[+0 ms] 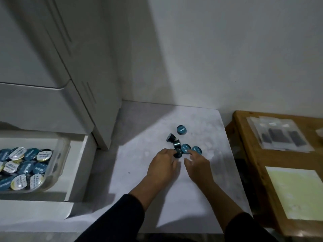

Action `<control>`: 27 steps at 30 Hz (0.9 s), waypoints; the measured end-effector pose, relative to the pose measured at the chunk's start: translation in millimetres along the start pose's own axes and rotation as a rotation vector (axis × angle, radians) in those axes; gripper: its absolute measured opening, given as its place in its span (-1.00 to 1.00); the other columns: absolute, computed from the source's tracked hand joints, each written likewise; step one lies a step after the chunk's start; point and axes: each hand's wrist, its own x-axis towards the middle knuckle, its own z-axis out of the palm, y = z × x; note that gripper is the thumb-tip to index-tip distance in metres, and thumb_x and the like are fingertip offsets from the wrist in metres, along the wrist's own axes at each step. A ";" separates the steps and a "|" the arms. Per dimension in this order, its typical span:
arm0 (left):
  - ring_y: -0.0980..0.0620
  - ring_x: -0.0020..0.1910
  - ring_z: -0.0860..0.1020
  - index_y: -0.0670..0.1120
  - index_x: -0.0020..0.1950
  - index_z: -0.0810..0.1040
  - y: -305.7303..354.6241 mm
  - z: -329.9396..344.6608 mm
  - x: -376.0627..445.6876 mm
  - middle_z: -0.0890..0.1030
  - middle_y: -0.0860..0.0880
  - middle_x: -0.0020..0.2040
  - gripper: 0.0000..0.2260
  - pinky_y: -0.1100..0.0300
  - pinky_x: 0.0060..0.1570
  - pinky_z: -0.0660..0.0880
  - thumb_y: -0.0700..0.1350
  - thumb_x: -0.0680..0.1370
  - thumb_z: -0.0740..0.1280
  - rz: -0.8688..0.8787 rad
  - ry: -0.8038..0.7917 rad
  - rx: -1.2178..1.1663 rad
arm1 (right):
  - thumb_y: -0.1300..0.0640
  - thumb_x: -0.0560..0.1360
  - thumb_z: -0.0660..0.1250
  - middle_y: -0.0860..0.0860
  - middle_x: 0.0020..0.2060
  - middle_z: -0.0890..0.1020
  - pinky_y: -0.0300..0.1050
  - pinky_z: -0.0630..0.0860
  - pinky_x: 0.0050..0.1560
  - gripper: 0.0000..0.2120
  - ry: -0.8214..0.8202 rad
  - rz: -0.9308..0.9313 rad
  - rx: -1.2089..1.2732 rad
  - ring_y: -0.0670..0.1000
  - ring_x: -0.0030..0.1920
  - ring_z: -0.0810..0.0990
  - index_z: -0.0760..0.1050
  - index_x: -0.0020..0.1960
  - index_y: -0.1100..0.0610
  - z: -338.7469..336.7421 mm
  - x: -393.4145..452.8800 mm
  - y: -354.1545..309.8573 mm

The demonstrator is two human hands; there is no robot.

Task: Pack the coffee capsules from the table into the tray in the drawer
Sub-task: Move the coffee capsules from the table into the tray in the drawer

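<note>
Head view shows me small, light, rigid capsules point(185, 148) on the bench point(157, 198), best pinched by the sides: left grip point(163, 164) pinches one, right grip point(197, 165) is released.

body: a person, two forearms and two bare hands in view | left hand point(163, 165): bare, no ring, watch or glove seen | right hand point(197, 165): bare, likewise unadorned | sleeves: dark, near black, long, pushed up to mid-forearm on both arms | fabric: plain, no visible print or cuff detail
</note>
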 end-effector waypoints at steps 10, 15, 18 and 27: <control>0.05 0.12 0.49 0.04 0.16 0.56 2.3 43.1 35.6 0.54 0.05 0.14 -0.74 0.27 0.02 0.42 -0.08 0.48 0.29 -0.059 0.087 -0.043 | 0.28 0.51 0.22 0.15 0.01 0.66 -0.11 0.49 0.01 -0.71 0.011 0.047 0.136 0.13 -0.01 0.59 0.53 0.19 0.17 -3.4 33.2 12.3; 0.04 -0.01 0.55 -0.01 0.08 0.58 -0.3 43.5 40.0 0.54 0.04 0.09 -0.80 0.32 -0.06 0.41 -0.15 0.49 0.29 -0.089 0.135 -0.095 | 0.27 0.50 0.26 0.16 0.01 0.67 -0.31 0.36 -0.06 -0.75 0.011 0.106 0.160 0.14 -0.01 0.60 0.58 0.14 0.19 0.9 41.0 14.0; 0.04 -0.04 0.54 -0.05 0.08 0.57 -8.4 40.2 38.6 0.53 0.01 0.07 -0.81 0.39 -0.07 0.33 -0.18 0.49 0.30 -0.077 0.129 -0.141 | 0.25 0.49 0.28 0.15 -0.03 0.69 -0.34 0.32 -0.13 -0.79 0.004 0.157 0.174 0.11 -0.04 0.62 0.61 0.08 0.19 3.5 41.6 15.9; 0.30 -0.16 0.56 -0.03 -0.02 0.62 -25.5 25.6 22.7 0.63 0.11 -0.11 -0.86 0.62 -0.14 0.38 -0.19 0.53 0.28 -0.250 0.243 -0.406 | 0.22 0.47 0.31 0.04 -0.08 0.71 -0.49 0.36 -0.21 -0.82 -0.029 0.303 0.299 -0.03 -0.11 0.61 0.64 0.03 0.13 5.3 36.6 15.1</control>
